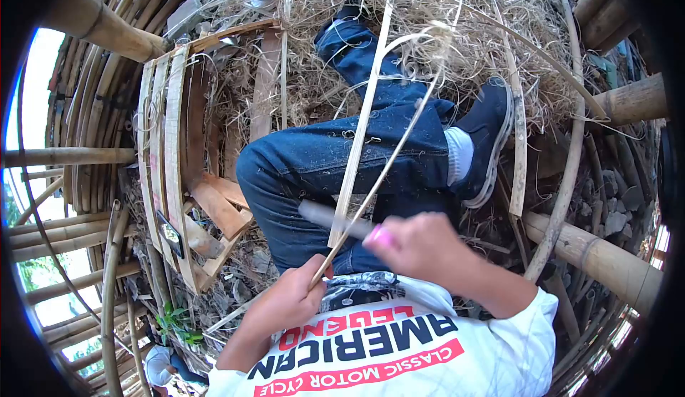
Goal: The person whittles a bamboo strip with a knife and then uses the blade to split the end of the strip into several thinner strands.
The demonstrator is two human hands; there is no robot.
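Observation:
My left hand (289, 303) is closed on the lower end of a thin bamboo sliver (389, 161) that runs up and to the right across my jeans. My right hand (421, 243) grips a knife by its pink handle (379, 236). The grey blade (330, 216) points left and lies across the foot of a wider bamboo strip (364, 119). That strip rises steeply over my bent knee toward the heap of shavings. The two hands are close together just above my white printed shirt (399, 347).
A heap of dry bamboo shavings (457, 33) lies beyond my legs and dark shoe (491, 136). A frame of bamboo slats and wood blocks (175, 154) stands at the left, with a small dark flat object (171, 234) on it. Thick bamboo poles (606, 258) ring the spot.

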